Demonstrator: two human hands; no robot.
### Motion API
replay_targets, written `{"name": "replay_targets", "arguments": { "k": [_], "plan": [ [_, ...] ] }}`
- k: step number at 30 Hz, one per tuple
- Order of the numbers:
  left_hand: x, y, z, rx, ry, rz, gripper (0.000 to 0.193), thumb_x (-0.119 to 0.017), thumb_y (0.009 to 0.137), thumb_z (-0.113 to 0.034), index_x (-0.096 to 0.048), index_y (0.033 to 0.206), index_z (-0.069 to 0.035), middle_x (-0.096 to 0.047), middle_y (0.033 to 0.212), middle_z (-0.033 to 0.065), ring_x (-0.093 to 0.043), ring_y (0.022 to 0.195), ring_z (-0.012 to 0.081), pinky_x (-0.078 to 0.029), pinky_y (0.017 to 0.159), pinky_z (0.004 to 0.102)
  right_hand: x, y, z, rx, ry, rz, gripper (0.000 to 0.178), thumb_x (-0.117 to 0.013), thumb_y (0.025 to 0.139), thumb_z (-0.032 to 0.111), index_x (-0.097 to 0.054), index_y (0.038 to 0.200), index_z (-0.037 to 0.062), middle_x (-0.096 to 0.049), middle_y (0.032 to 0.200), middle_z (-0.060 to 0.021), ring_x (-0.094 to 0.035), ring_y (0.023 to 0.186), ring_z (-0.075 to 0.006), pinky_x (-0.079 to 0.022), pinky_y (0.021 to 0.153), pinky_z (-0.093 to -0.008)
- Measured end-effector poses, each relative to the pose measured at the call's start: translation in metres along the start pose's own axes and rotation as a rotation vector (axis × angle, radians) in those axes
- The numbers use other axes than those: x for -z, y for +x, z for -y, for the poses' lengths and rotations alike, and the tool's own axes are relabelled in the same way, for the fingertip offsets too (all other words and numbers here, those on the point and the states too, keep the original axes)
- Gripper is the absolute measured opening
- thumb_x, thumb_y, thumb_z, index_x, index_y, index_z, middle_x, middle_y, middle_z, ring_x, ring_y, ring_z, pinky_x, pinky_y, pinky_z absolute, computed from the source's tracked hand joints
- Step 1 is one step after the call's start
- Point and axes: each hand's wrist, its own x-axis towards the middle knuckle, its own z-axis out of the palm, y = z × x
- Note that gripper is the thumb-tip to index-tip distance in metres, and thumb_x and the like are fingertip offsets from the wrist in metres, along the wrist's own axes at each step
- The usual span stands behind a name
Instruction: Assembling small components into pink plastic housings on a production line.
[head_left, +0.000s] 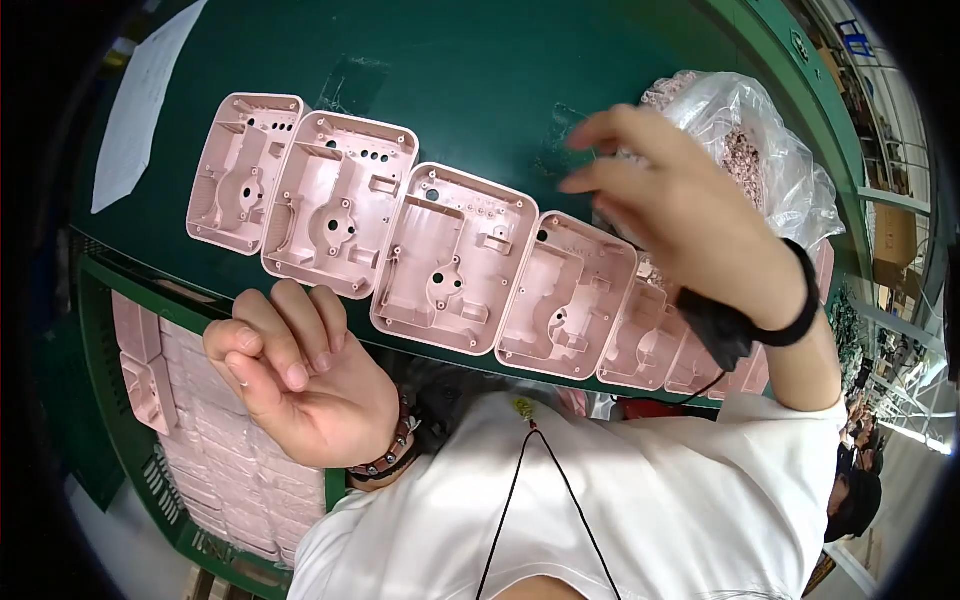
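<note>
Hovering R hand (pixel 690 205), pink hsgs (pixel 425 245), illegible sheet (pixel 148 105)

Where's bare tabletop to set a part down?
Free: green tabletop beyond the pink plastic housings, between white paper and clear plastic bag. Crowded: near edge, lined with housings; right side, with the bag and right hand.

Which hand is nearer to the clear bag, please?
Right. The right hand overlaps the left side of the bag in view; the left hand is much farther off, to its lower left.
</note>
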Motion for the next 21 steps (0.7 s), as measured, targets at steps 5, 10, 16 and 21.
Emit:
{"name": "replay_targets", "arguments": {
  "k": [5,10,16,21],
  "plan": [
    [-0.003,0.002,-0.007,-0.009,0.006,0.035,0.017,-0.036,0.095,-0.021,-0.048,0.093,-0.008,-0.034,0.066,-0.0031,-0.029,0.053,0.0072,-0.026,0.049,0.0207,0.059,-0.087,-0.081,-0.511,-0.232,0.069,0.018,-0.053,0.075,-0.007,-0.056,0.092,-0.0014,-0.055,0.089,-0.0157,-0.055,0.085,-0.0334,-0.044,0.072,-0.0348],
    [-0.013,0.002,-0.004,0.004,0.018,0.053,0.017,-0.035,0.095,-0.019,-0.048,0.093,-0.007,-0.033,0.066,-0.0027,-0.029,0.054,0.0072,-0.026,0.049,0.0207,0.012,-0.132,-0.12,-0.365,-0.218,-0.089,0.018,-0.053,0.076,-0.005,-0.056,0.093,-0.0007,-0.055,0.092,-0.0147,-0.056,0.087,-0.0338,-0.044,0.072,-0.0371],
    [-0.025,0.005,0.006,0.078,-0.085,0.011,0.018,-0.036,0.095,-0.017,-0.048,0.086,-0.007,-0.033,0.065,-0.0017,-0.029,0.054,0.0075,-0.025,0.05,0.0214,0.006,-0.147,-0.126,-0.577,-0.273,-0.142,0.016,-0.056,0.075,0.001,-0.058,0.091,-0.0004,-0.055,0.093,-0.0141,-0.054,0.086,-0.036,-0.044,0.073,-0.0395],
    [-0.032,0.01,0.009,0.1,-0.086,0.028,0.018,-0.037,0.095,-0.016,-0.046,0.083,-0.006,-0.032,0.065,-0.0012,-0.026,0.054,0.0083,-0.023,0.05,0.0228,0.008,-0.141,-0.158,-0.52,-0.237,-0.352,0.014,-0.055,0.082,0.012,-0.058,0.09,0.0017,-0.058,0.086,-0.0163,-0.056,0.081,-0.0359,-0.046,0.071,-0.0414]
  ]
}}
